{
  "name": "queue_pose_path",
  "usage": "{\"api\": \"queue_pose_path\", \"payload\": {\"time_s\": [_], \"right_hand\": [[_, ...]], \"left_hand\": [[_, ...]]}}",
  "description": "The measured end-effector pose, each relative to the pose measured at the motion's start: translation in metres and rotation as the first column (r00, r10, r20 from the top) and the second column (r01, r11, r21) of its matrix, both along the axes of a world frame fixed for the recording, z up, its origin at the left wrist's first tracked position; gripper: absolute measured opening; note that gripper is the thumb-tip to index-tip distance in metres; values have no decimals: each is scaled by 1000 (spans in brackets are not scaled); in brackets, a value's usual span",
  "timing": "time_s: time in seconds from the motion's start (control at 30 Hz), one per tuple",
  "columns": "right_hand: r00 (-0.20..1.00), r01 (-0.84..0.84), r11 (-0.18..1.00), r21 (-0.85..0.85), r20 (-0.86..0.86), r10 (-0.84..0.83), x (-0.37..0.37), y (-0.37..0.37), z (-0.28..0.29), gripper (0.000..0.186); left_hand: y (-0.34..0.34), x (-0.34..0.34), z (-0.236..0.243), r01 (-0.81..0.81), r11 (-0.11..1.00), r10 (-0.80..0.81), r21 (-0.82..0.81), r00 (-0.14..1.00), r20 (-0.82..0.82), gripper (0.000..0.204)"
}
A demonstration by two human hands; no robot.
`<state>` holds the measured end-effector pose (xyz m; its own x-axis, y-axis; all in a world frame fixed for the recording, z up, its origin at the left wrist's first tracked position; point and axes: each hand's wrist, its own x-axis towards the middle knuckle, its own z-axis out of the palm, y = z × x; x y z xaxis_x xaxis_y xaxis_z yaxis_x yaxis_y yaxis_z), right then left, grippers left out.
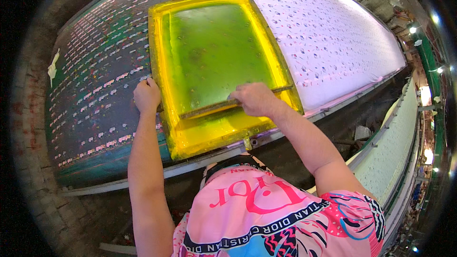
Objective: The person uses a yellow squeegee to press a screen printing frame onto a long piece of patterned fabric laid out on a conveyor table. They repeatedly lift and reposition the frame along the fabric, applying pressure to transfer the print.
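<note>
A screen-printing frame (159, 62) with a bright yellow rim and a green mesh (214, 47) lies flat on a long table in front of me. My left hand (146, 96) is closed at the frame's left edge, thumb uppermost. Across the near part of the mesh runs a long, narrow squeegee (204, 110), reaching almost from one side to the other. My right hand (257, 99) grips its top edge, right of the middle, with the fingers curled over it. Yellow ink shows between the squeegee and the near rim.
Pale pink cloth (333, 43) with small dark motifs covers the table's right part. The dark tabletop (104, 71) on the left bears rows of pale printed marks. A metal rail (209, 161) runs along the near edge. Another cloth-covered table (390, 138) stands right, across a dark gap.
</note>
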<state>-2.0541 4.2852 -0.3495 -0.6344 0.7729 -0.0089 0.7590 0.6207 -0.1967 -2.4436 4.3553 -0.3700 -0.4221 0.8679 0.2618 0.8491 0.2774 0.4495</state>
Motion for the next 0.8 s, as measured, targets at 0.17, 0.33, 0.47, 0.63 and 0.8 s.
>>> {"api": "queue_pose_path", "payload": {"time_s": [0.17, 0.33, 0.47, 0.63, 0.8], "right_hand": [[998, -45, 998, 41, -33, 47, 5, -61, -13, 39], [987, -86, 996, 5, -136, 86, 16, -89, -15, 52], [968, -133, 991, 14, -211, 133, 28, -92, -22, 57], [881, -224, 975, -6, -428, 200, 80, -67, -42, 48], [767, 194, 978, 75, -633, -104, 177, -26, -64, 46]], "left_hand": [[-1, 4, -1, -8, 1000, 8, -13, 1000, 27, 47], [2, 5, -2, -2, 1000, 1, -30, 1000, -21, 48], [7, 5, -3, -11, 998, 7, -67, 998, -64, 50], [18, -2, -3, -144, 969, 125, -202, 987, -103, 50], [11, 34, 12, -337, 926, 327, -171, 941, -86, 50]]}}
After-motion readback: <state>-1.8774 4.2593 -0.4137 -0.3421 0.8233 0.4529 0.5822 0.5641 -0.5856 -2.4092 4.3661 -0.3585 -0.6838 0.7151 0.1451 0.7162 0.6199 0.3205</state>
